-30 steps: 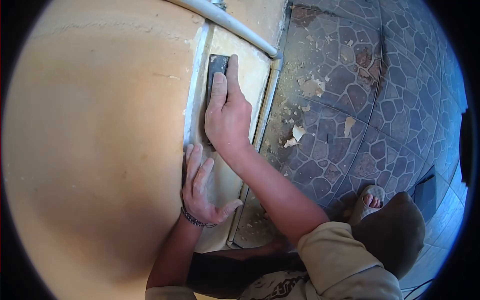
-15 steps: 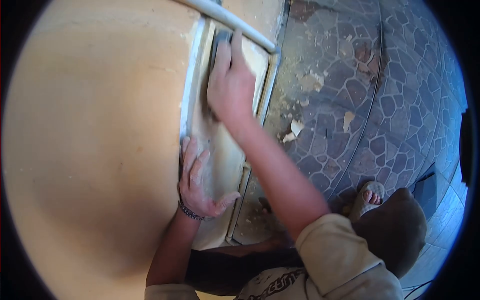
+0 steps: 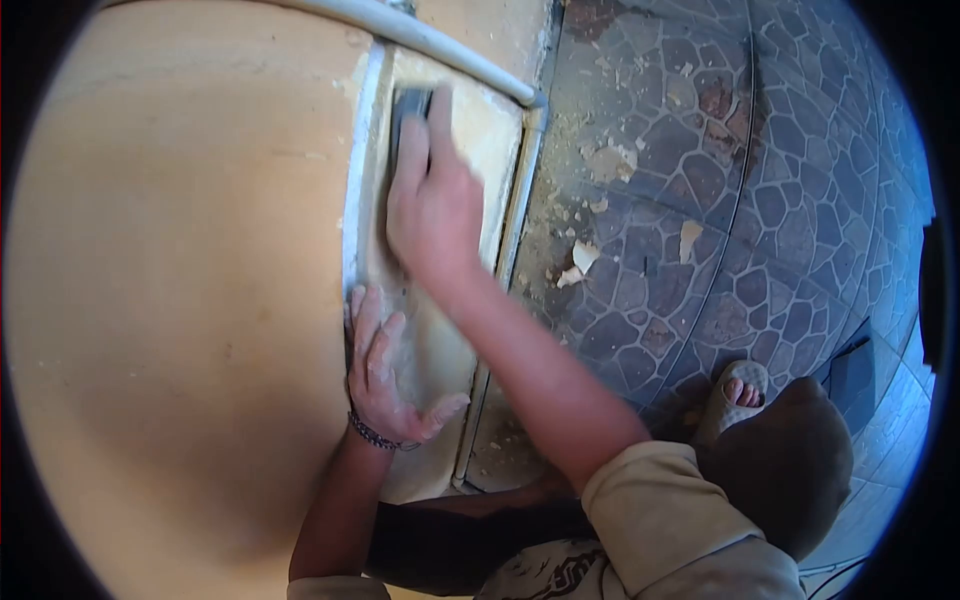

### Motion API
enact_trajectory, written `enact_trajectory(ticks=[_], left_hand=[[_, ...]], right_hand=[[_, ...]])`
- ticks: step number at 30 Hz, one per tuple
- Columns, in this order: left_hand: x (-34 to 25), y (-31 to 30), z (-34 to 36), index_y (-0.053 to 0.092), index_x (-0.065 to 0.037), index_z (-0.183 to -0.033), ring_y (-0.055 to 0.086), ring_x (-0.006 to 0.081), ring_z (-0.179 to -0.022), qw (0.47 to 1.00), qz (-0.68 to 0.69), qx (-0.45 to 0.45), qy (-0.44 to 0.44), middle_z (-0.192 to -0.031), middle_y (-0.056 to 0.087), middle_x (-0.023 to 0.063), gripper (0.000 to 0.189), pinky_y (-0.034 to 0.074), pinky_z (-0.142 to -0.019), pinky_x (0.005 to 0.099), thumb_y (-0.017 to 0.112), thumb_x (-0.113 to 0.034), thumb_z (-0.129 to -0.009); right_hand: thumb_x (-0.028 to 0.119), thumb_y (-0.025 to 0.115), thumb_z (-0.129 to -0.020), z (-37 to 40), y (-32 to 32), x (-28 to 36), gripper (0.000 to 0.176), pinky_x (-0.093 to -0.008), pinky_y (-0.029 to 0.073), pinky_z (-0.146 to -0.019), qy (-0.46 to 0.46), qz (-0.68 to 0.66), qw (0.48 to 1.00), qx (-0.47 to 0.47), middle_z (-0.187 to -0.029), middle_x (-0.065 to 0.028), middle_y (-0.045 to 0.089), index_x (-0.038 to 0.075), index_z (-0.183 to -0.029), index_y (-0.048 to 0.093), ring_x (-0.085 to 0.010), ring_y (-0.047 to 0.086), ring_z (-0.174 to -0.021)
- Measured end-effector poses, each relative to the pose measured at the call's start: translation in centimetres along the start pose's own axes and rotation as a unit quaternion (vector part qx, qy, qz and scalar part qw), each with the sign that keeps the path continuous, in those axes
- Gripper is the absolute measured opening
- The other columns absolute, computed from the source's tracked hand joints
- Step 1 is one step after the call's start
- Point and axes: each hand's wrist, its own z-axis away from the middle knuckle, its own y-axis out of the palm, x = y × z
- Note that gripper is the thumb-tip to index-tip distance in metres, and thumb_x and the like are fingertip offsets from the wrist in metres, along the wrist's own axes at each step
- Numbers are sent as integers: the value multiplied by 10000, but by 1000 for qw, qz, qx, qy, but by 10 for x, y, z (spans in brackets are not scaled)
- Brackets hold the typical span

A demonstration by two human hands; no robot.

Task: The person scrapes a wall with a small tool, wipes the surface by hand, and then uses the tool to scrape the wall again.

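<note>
My right hand [image 3: 435,210] is closed around a dark, block-shaped tool that looks like a sanding block [image 3: 412,103]. It holds the block against the recessed pale wall panel [image 3: 470,120], with the index finger stretched along it. Most of the block is hidden under the hand. Lower on the same panel lies my left hand [image 3: 385,375], open, dusted with pale powder, its thumb spread to the right. Its fingers rest beside the panel's left edge, near a whitish strip [image 3: 358,200]. A dark beaded bracelet [image 3: 372,432] circles the left wrist.
A pale pipe [image 3: 440,45] crosses above the panel, and a thinner pipe [image 3: 520,200] runs down its right side. Paint flakes [image 3: 583,258] litter the stone-patterned floor [image 3: 690,180]. My sandaled foot [image 3: 742,392] is at lower right, near a dark flat object [image 3: 850,380].
My right hand and the block have moved slightly down the panel, away from the upper pipe. The view has shifted a little; my left hand stays at the panel's left edge.
</note>
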Motion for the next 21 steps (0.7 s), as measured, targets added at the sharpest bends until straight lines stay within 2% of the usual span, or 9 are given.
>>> enact_trajectory(ticks=[1,3,6,9,11,13,16,19,21], left_hand=[[-1,0,2,379,36,-1377,353,520,-1323,1000,-1,-4,-3,-1419,360,359,929,242,-1102,604,726,-558,-753],[-3,-1,5,358,38,-1391,350,511,-1328,1000,-7,5,-7,-1427,350,357,945,246,-1104,597,710,-573,-762],[3,1,-1,348,47,-1396,350,503,-1330,1000,-8,-10,12,-1427,349,356,953,253,-1105,586,692,-588,-774],[1,0,3,366,33,-1386,348,525,-1323,1000,0,-3,7,-1425,351,355,949,270,-1095,595,723,-578,-753],[1,1,2,369,33,-1385,353,526,-1320,1000,-1,-12,5,-1423,354,356,948,274,-1092,599,719,-583,-755],[-3,-1,3,369,32,-1387,351,528,-1322,1000,-1,-6,-8,-1421,354,357,945,277,-1090,599,723,-576,-755],[1,-1,-4,360,35,-1392,344,516,-1331,1000,2,-16,4,-1427,348,355,949,269,-1098,589,714,-581,-762],[0,-2,4,339,39,-1403,336,487,-1347,1000,4,-2,5,-1441,336,347,964,242,-1116,575,689,-603,-775],[2,1,2,334,40,-1405,333,494,-1346,1000,4,-10,5,-1441,335,348,970,241,-1117,575,687,-607,-775]], right_hand=[[323,385,-1015,-18,-9,11,535,-493,501,-697,61,-14,998,23,-829,-339,619,-1,-1440,362,-483,634,-767],[322,389,-1013,-24,-2,11,531,-489,501,-707,41,-30,999,-17,-829,-336,621,6,-1439,367,-469,637,-773],[320,392,-1010,11,5,8,532,-500,495,-705,23,-46,999,-14,-825,-331,622,-1,-1433,367,-471,628,-766],[308,431,-1000,2,7,-7,539,-544,478,-654,-39,31,998,-27,-708,-315,585,18,-1448,358,-482,585,-675],[306,448,-992,-23,5,-4,544,-547,478,-655,-41,7,998,-39,-721,-323,580,28,-1450,359,-483,580,-676],[303,460,-987,-17,7,2,545,-546,477,-641,-28,-18,998,-50,-754,-317,589,23,-1444,367,-473,579,-667],[293,473,-983,29,14,-20,521,-537,475,-634,-27,-8,999,-36,-765,-289,590,53,-1439,394,-449,579,-653],[351,398,-1005,20,4,-15,523,-511,469,-686,-41,86,995,-29,-879,-293,642,35,-1422,418,-424,627,-757],[370,427,-997,-17,3,-7,529,-510,458,-706,-69,63,993,-68,-903,-282,647,43,-1413,430,-452,608,-786]])
